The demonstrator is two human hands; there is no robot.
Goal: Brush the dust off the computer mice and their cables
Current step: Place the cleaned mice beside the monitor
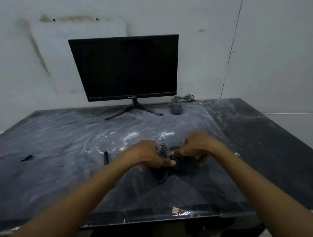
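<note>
Both forearms reach over the table's near edge (147, 211). Left hand (146, 154) and right hand (197, 146) pinch a tangled cable (164, 148) above two dark mice (160, 174) mid-table. Brush (106, 158) lies idle alongside; powder remains. Another mouse (176, 108) waits beside the monitor (125, 66), apparently undusted. Open tabletop flanks both sides.

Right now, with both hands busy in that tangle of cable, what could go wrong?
1. The left hand and right hand both pinch the bundled cable; tugging it could tighten the tangle or strain the wire.
2. White dust lies just beyond the hands, so it may get smeared back onto the mouse beneath them.
3. The brush lies unused beside the left hand and might get knocked.
</note>
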